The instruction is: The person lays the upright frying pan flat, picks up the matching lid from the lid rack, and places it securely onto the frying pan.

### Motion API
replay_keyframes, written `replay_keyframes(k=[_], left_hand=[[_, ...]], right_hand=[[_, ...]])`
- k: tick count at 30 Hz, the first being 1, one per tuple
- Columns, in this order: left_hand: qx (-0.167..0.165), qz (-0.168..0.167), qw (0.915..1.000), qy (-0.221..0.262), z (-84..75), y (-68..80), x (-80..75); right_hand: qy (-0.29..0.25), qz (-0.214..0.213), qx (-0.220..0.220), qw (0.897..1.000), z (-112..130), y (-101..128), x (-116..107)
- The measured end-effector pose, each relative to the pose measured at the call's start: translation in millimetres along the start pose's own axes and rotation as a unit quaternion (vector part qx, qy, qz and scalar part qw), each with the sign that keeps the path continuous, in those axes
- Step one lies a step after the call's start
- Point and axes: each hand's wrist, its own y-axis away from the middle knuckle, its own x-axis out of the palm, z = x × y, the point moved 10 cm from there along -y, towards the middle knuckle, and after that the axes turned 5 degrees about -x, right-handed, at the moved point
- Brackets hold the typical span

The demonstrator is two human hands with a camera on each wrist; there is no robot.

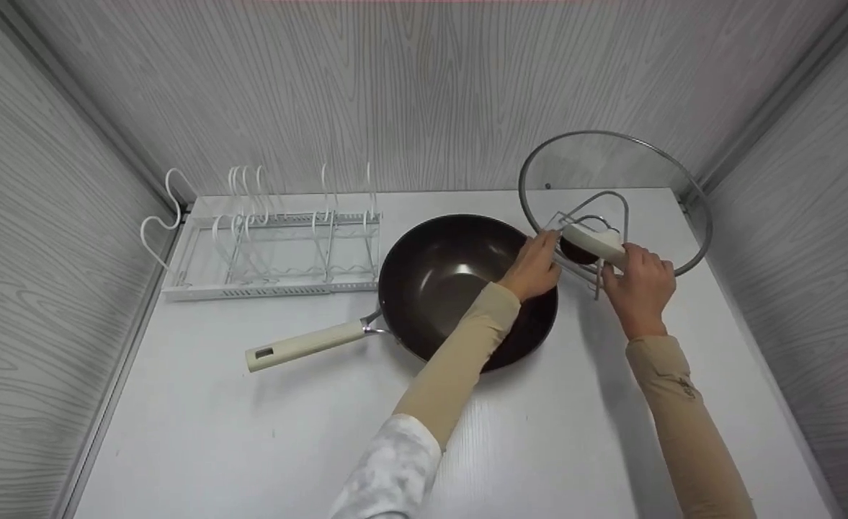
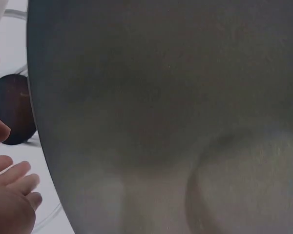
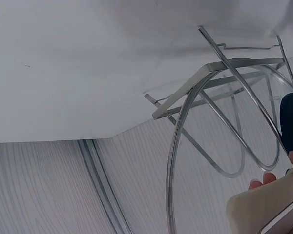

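Note:
A glass lid with a metal rim [image 1: 596,132] stands tilted in a wire lid stand [image 1: 626,213] at the back right. Its cream handle [image 1: 595,244] faces me, with a dark round base [image 1: 578,250] behind it. My right hand [image 1: 640,285] grips the handle's right end; in the right wrist view, fingertips [image 3: 268,177] show beyond the handle [image 3: 263,204]. My left hand [image 1: 535,267] reaches over the wok [image 1: 438,288], its extended fingers right by the handle's left end. Fingers [image 2: 19,178] appear spread beside the dark base [image 2: 14,109] in the left wrist view.
The wok's cream handle [image 1: 305,346] points to the front left. A white wire rack [image 1: 251,292] with upright loops stands at the back left of the white table [image 1: 539,447]. Grey wood-grain panels [image 1: 424,94] enclose the table at the back and sides.

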Motion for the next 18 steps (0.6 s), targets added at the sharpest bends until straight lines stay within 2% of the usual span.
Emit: replay_keyframes(k=[4, 7, 11, 14, 18], left_hand=[[0.006, 0.052, 0.9983, 0.026, -6.6, 0.1, 12.2], [0.009, 0.079, 0.9942, 0.073, -10.0, 1.0, 18.0], [0.003, 0.075, 0.9881, 0.134, -9.6, -0.1, 17.0], [0.003, 0.060, 0.9864, 0.153, -8.7, -1.6, 13.7], [0.006, 0.052, 0.9863, 0.156, -7.3, -2.6, 11.6]], right_hand=[[-0.006, -0.025, -0.009, 1.000, -0.5, -1.2, -4.6], [-0.025, -0.063, -0.009, 0.998, -2.1, 1.0, -10.5], [-0.048, -0.100, 0.001, 0.994, -4.7, 3.5, -13.4], [-0.054, -0.118, 0.009, 0.992, -5.7, 4.5, -14.4], [-0.058, -0.140, 0.017, 0.988, -4.9, 3.3, -20.2]])
